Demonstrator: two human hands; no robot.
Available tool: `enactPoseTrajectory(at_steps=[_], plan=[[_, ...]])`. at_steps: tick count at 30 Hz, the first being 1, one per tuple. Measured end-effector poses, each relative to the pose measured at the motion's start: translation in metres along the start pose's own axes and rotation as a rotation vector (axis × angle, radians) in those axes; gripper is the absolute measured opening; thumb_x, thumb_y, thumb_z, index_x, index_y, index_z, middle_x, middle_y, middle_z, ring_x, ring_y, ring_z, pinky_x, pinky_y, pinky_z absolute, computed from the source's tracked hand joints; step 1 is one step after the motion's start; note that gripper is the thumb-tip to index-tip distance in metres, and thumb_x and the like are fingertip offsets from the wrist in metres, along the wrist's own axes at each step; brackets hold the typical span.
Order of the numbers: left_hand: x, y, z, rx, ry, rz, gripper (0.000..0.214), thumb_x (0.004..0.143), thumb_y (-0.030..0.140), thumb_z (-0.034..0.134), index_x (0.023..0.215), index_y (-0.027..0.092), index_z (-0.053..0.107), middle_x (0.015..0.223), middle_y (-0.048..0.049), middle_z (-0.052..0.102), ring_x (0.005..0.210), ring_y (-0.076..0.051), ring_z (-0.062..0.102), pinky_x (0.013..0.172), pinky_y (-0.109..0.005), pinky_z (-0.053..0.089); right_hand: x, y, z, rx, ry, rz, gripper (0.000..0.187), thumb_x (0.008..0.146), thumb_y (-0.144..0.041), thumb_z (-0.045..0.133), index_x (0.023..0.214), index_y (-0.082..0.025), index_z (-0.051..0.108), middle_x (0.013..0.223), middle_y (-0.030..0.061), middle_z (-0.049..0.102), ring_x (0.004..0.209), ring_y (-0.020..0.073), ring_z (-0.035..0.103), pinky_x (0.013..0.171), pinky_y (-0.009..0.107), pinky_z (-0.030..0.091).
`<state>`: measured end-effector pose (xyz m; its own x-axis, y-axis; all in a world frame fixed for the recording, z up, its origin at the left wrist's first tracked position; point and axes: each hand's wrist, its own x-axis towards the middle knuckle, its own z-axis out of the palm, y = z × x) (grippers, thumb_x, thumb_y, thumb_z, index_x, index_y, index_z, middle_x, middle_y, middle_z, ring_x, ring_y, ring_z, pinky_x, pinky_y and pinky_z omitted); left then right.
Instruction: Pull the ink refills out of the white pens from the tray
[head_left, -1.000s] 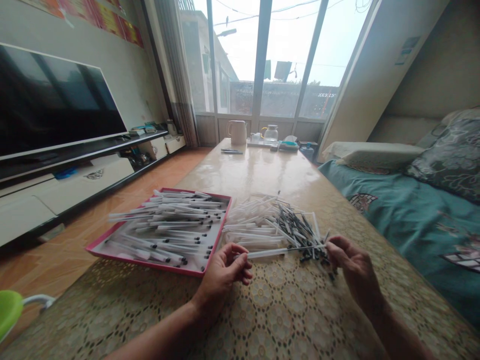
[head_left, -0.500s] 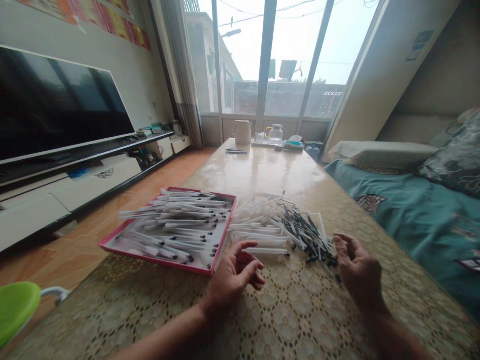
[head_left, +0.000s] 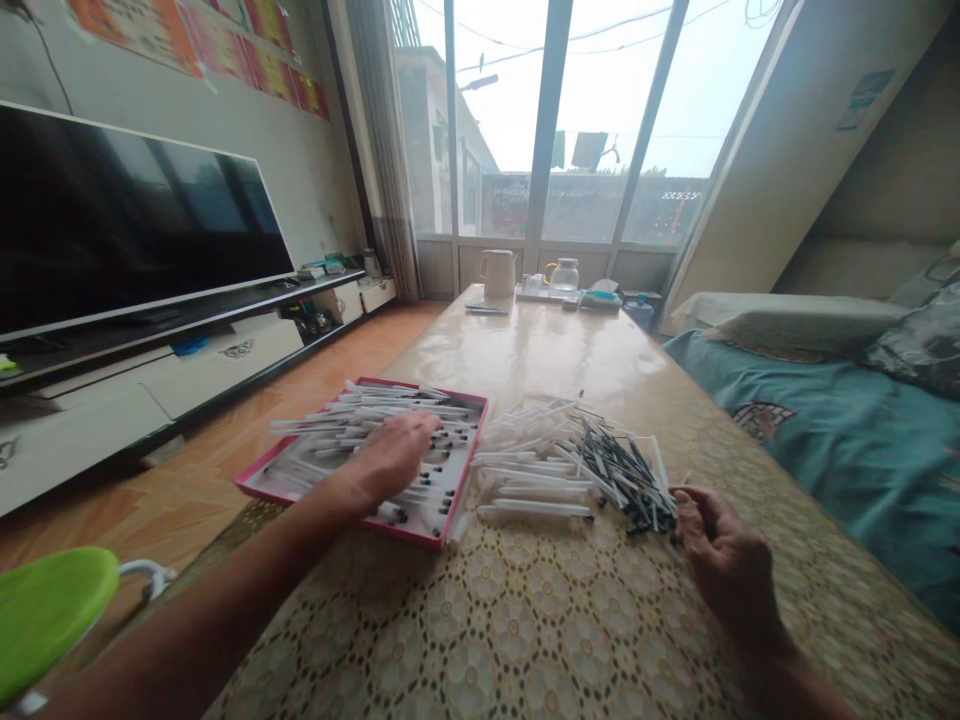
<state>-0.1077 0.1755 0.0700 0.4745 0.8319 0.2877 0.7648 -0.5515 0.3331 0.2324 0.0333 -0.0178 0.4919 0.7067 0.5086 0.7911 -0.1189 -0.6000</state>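
My left hand [head_left: 401, 450] is over the pink-rimmed tray [head_left: 465, 470], back of the hand up. Its fingertips reach down among the white pens with black ends [head_left: 352, 412] and are hidden, so its grip does not show. At the right edge of a pile of dark thin sticks like pen refills [head_left: 622, 465], my right hand [head_left: 716, 540] has thumb and forefinger pressed together. What lies between them is too small to make out. Between tray and pile lie white tubes like pen barrels [head_left: 536, 485], some roughly side by side.
A patterned cover lies over the long table [head_left: 517, 620]. At its far end stand a beige jug [head_left: 497, 273], a glass pitcher [head_left: 565, 274] and a tissue pack [head_left: 600, 295]. A green stool [head_left: 56, 610] is at the left, a teal-covered couch [head_left: 817, 400] at the right.
My left hand has moved left from the table in front of the white tubes to over the tray. My right hand has come slightly lower, against the dark pile. The view has shifted a little.
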Motion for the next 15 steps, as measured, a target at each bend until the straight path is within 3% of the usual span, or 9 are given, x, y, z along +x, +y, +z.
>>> enactPoseTrajectory(at_steps=[3,6,10,15], plan=[[0.017,-0.038,0.000,0.211,0.021,-0.060,0.023,0.077,0.007,0.040,0.082,0.016,0.061,0.085,-0.0122,0.065,0.088,-0.025,0.056,0.080,-0.039,0.040,0.000,0.002,0.002,0.002,-0.020,0.008,0.038,0.084,-0.046,0.041,0.092,-0.015,0.062,0.066,0.0048,0.066,0.057,0.0187,0.061,0.053,0.024,0.045],[0.021,-0.058,0.001,0.357,0.020,-0.068,0.026,0.078,0.007,0.036,0.082,0.014,0.061,0.084,-0.0141,0.064,0.087,-0.028,0.055,0.078,-0.042,0.039,-0.001,0.004,0.003,-0.003,-0.043,0.022,0.037,0.085,-0.046,0.041,0.092,-0.016,0.062,0.065,0.0039,0.065,0.058,0.0186,0.061,0.053,0.023,0.044],[0.016,-0.062,0.005,0.479,0.041,-0.039,0.025,0.080,0.010,0.037,0.085,0.014,0.061,0.087,-0.0141,0.062,0.089,-0.028,0.054,0.078,-0.040,0.040,-0.001,0.002,0.002,-0.004,-0.050,0.028,0.035,0.085,-0.046,0.042,0.091,-0.017,0.061,0.065,0.0030,0.064,0.058,0.0180,0.060,0.053,0.023,0.043],[0.006,-0.051,0.002,0.550,0.062,0.023,0.025,0.081,0.010,0.037,0.084,0.015,0.061,0.087,-0.0132,0.060,0.089,-0.027,0.054,0.079,-0.038,0.041,-0.001,-0.003,0.000,0.005,-0.067,-0.032,0.034,0.086,-0.043,0.041,0.091,-0.016,0.061,0.066,0.0044,0.065,0.058,0.0183,0.060,0.054,0.024,0.044]])
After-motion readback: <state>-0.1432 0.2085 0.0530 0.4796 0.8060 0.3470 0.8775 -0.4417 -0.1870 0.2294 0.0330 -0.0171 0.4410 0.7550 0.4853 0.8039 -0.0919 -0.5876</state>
